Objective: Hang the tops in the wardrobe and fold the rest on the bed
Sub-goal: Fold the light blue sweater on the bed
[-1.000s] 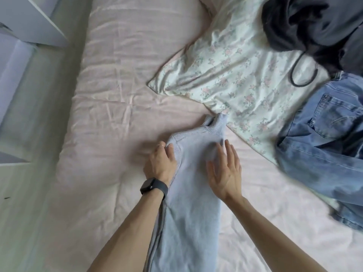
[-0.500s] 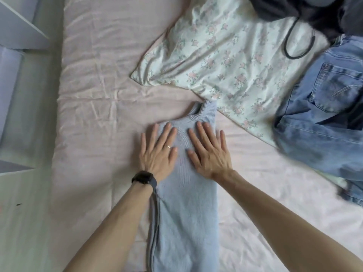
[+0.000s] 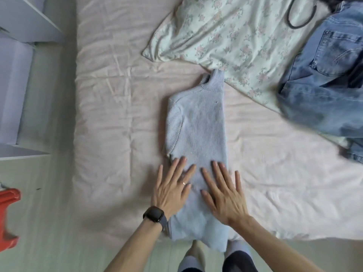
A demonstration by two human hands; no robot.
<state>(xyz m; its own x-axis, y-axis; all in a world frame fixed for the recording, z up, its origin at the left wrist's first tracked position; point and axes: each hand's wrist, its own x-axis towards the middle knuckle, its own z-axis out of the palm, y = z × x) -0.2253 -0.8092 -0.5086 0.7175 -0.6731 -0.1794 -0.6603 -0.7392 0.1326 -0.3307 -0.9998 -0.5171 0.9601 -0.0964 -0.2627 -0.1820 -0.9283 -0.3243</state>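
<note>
A light blue knit sweater lies lengthwise on the pale pink bed, folded into a narrow strip with its ribbed collar pointing away from me. Its lower end hangs a little over the near edge of the bed. My left hand, with a ring and a black watch, presses flat on the sweater's left side. My right hand presses flat on its right side, fingers spread.
A floral pillow lies beyond the sweater with a black cord loop on it. Blue jeans are heaped at the right. White shelving stands left of the bed. A red object sits on the floor at far left.
Both hands slid down the sweater from near the collar toward the hem, flattening out. The view tilted down, bringing the bed's near edge and my feet into sight.
</note>
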